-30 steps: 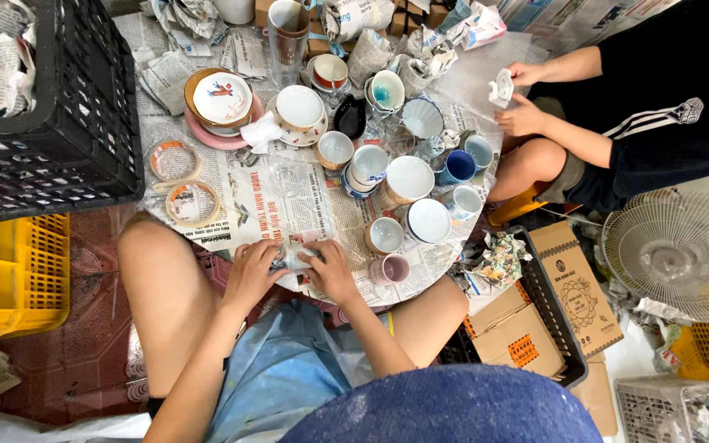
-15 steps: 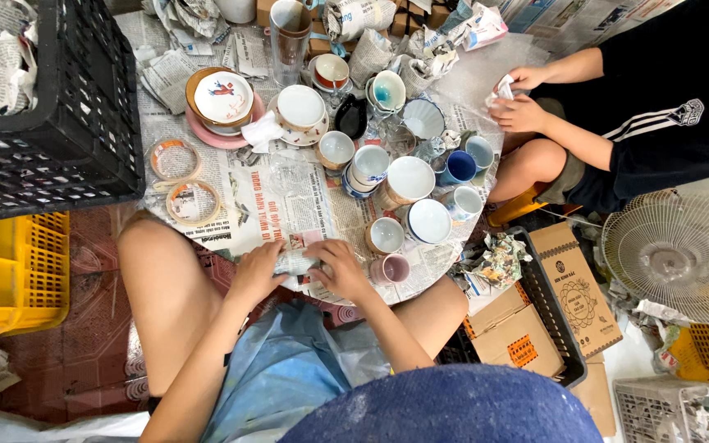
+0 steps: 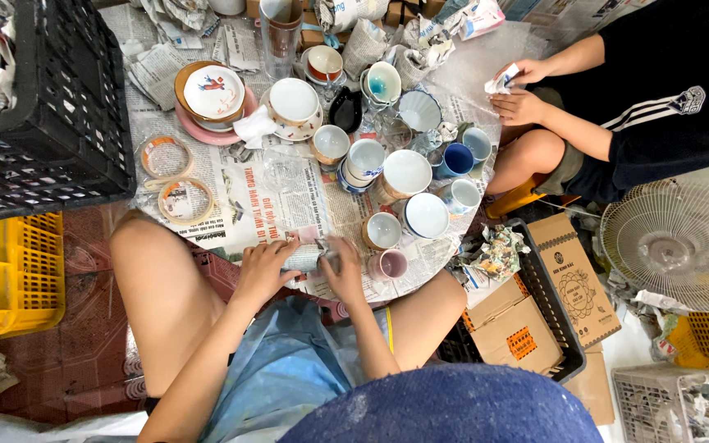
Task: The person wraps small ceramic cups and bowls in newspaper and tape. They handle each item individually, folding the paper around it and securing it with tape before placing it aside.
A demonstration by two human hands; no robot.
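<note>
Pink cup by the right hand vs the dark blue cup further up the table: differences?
The pink cup is pale pink inside and out; the blue cup is dark blue. The pink cup stands at the near table edge beside the right hand; the blue cup stands among other cups, toward the other person. Both are upright, empty and unwrapped.

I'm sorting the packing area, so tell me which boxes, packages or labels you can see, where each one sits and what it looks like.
Cardboard box: right of the table, brown, flat, with a round black printed emblem.
Second cardboard box: lower, beside the person's knee, brown with an orange label.
Tape rolls: two, left on the newspaper-covered table, clear with orange-printed cores.
Newspaper-wrapped bundle: table's near edge, held between left hand and right hand.
</note>
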